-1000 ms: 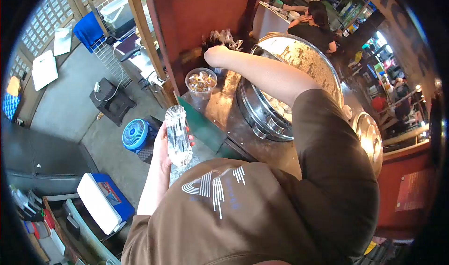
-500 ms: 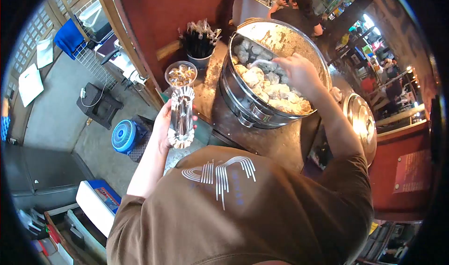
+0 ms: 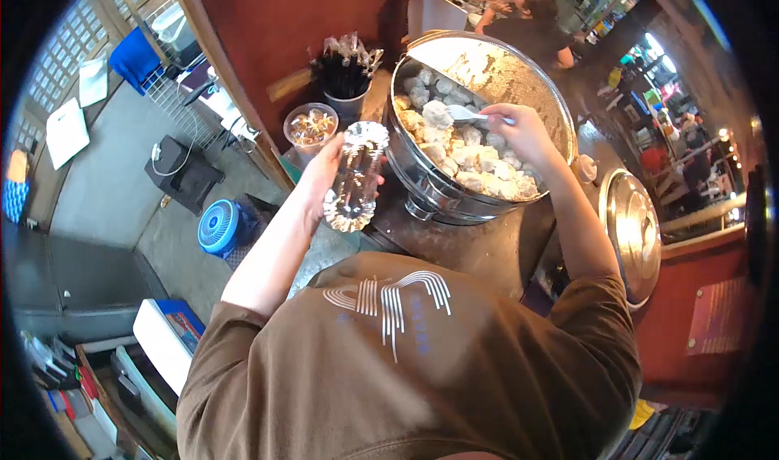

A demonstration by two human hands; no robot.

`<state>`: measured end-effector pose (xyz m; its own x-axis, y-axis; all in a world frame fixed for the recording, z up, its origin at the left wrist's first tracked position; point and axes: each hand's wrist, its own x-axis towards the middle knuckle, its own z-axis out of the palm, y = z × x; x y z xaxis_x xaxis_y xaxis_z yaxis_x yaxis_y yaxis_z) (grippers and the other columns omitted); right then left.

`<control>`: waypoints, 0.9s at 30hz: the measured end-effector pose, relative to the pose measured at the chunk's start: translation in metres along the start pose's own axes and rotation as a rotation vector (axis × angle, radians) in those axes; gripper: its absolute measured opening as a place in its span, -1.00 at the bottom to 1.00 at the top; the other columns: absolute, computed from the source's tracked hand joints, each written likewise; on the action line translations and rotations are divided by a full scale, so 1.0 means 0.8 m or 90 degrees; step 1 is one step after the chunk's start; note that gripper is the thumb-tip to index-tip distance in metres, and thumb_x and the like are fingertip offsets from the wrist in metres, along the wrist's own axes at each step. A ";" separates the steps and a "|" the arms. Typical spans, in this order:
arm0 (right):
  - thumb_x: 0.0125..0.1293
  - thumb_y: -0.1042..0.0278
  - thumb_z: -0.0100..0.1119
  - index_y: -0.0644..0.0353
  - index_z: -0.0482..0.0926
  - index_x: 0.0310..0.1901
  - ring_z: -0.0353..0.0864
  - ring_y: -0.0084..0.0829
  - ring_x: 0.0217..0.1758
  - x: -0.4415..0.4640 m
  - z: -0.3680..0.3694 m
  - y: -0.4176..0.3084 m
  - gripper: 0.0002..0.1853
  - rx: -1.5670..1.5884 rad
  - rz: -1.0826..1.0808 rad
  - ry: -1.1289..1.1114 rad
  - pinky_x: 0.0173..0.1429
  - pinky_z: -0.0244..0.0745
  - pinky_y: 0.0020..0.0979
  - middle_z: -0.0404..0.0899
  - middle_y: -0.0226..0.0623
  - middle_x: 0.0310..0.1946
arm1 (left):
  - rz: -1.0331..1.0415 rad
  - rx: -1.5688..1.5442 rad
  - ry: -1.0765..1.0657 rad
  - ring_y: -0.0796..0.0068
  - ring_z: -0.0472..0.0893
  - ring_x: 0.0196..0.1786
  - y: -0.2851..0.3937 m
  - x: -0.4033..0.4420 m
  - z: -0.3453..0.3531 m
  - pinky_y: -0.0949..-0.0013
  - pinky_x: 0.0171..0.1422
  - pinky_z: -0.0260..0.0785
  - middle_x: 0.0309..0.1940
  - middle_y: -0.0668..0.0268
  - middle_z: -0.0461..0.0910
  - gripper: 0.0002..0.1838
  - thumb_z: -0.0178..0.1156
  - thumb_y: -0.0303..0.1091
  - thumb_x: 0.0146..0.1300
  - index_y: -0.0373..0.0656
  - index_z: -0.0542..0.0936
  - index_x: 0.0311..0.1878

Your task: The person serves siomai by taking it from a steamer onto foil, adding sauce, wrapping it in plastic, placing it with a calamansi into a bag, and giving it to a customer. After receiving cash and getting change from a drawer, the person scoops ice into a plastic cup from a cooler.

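My left hand (image 3: 319, 186) grips a long, shiny silver tray (image 3: 354, 180) with ruffled ends, holding it beside the steamer pot; nothing shows inside. Over the pot, my right hand (image 3: 526, 133) pinches a slim white plastic utensil (image 3: 468, 113); whether it is a fork or spoon I cannot tell. A pale dumpling (image 3: 438, 114) is at the utensil's far end. The round metal steamer pot (image 3: 445, 206) contains yellowish dumplings (image 3: 484, 166) on the near side and greyish-white ones (image 3: 419, 92) behind a divider.
Left of the pot stand a clear cup (image 3: 311, 126) with brownish contents and a dark container (image 3: 348, 103) of black wrapped items. A metal lid (image 3: 633, 237) leans at the right. Beyond the pot another person (image 3: 527, 22) sits. A blue fan (image 3: 219, 226) is on the left.
My left hand has brought the tray right and slightly up, closer to the pot. My right hand has drawn back a little, and a dumpling now shows raised at the utensil's end.
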<state>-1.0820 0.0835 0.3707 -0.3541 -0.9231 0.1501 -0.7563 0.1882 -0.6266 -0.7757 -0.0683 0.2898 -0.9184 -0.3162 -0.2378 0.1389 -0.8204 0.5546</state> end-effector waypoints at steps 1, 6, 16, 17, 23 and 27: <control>0.25 0.36 0.16 0.13 0.66 -0.16 0.50 -0.57 -0.46 0.004 -0.003 0.002 -0.83 0.054 -0.002 -0.030 -0.31 0.38 -0.51 0.59 -0.39 -0.52 | -0.037 -0.038 -0.006 0.14 0.64 -0.31 -0.003 0.005 0.002 0.08 -0.29 0.58 -0.07 0.03 0.57 -0.38 -0.37 0.12 0.43 -0.21 0.36 0.20; 0.22 0.36 0.23 0.26 0.64 -0.19 0.37 -0.70 -0.48 0.016 -0.002 -0.018 -0.81 0.242 -0.008 -0.153 -0.35 0.29 -0.63 0.55 -0.50 -0.47 | -0.058 -0.016 -0.022 0.13 0.66 -0.32 -0.015 0.016 0.029 0.12 -0.31 0.59 -0.10 0.03 0.58 -0.39 -0.33 0.16 0.42 -0.14 0.35 0.21; 0.21 0.26 0.25 0.12 0.67 -0.22 0.59 -0.55 -0.35 0.024 0.014 -0.058 -0.82 -0.019 -0.164 -0.139 -0.21 0.46 -0.47 0.65 -0.35 -0.46 | -0.015 0.110 -0.027 0.32 0.62 -0.46 -0.022 0.017 0.055 0.35 -0.51 0.55 -0.14 0.09 0.58 -0.42 -0.37 0.24 0.38 0.11 0.21 0.29; 0.21 0.22 0.23 0.07 0.68 -0.22 0.62 -0.48 -0.32 0.025 0.010 -0.060 -0.82 -0.074 -0.171 -0.128 -0.20 0.48 -0.43 0.65 -0.33 -0.44 | -0.007 0.117 -0.015 0.34 0.62 -0.47 -0.023 0.016 0.057 0.36 -0.52 0.54 -0.14 0.10 0.58 -0.42 -0.38 0.24 0.38 0.11 0.22 0.29; 0.18 0.21 0.23 0.05 0.68 -0.25 0.64 -0.30 -0.26 0.022 -0.014 -0.068 -0.83 -0.222 -0.196 -0.021 -0.13 0.50 -0.34 0.65 -0.27 -0.36 | 0.026 0.105 -0.008 0.44 0.59 -0.48 -0.022 0.012 0.060 0.42 -0.51 0.53 -0.14 0.17 0.58 -0.40 -0.39 0.27 0.37 0.09 0.29 0.25; 0.13 0.26 0.19 0.04 0.64 -0.34 0.61 -0.35 -0.30 0.013 -0.010 -0.035 -0.89 -0.396 -0.338 0.064 -0.21 0.50 -0.30 0.61 -0.34 -0.43 | 0.068 0.107 -0.009 0.47 0.58 -0.46 -0.020 0.013 0.058 0.43 -0.49 0.53 -0.12 0.19 0.58 -0.35 -0.40 0.31 0.34 0.08 0.29 0.26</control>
<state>-1.0691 0.0711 0.3960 0.1111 -0.9125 0.3936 -0.9930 -0.0863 0.0802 -0.8046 -0.0362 0.3158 -0.9069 -0.3899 -0.1598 0.1736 -0.6912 0.7015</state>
